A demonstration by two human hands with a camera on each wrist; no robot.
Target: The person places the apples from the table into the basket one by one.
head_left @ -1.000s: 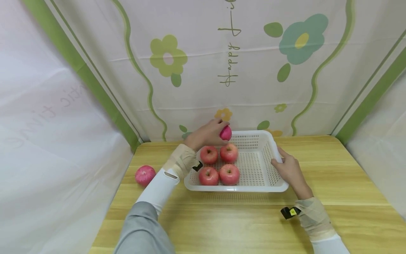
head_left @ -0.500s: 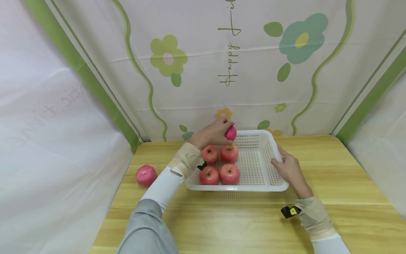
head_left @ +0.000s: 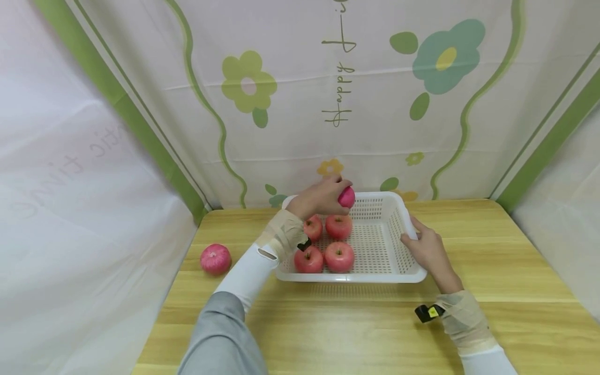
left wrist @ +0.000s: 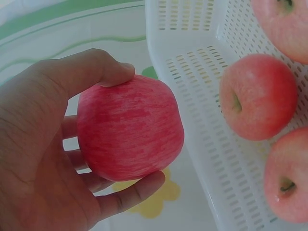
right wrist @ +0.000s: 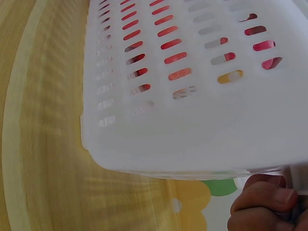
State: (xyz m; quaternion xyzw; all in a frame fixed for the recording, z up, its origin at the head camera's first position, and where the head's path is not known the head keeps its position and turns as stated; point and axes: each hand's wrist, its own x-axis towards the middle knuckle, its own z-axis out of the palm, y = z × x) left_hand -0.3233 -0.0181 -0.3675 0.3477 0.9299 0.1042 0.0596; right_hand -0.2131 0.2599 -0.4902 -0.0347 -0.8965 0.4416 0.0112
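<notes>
My left hand [head_left: 320,199] grips a deep pink, streaked apple [left wrist: 132,130] above the back side of the white plastic basket [head_left: 370,278]. In the left wrist view the thumb lies on one side of this apple and fingers curl round the other. Several lighter red apples sit inside the basket, among them a front one [head_left: 339,257] and a back one [head_left: 338,227]; my left wrist partly covers those on the left. My right hand [head_left: 428,252] holds the basket's right rim between thumb and fingers. Curled fingers [right wrist: 262,202] show at that rim in the right wrist view.
Another deep pink apple [head_left: 215,259] rests on the wooden table [head_left: 328,333], left of the basket and close to my left forearm. Behind the table hangs a flower-patterned curtain [head_left: 300,130], with white side curtains at left and right.
My left hand has moved a little to the right along the basket's back side, carrying the deep pink apple. The right hand and the basket have stayed nearly still.
</notes>
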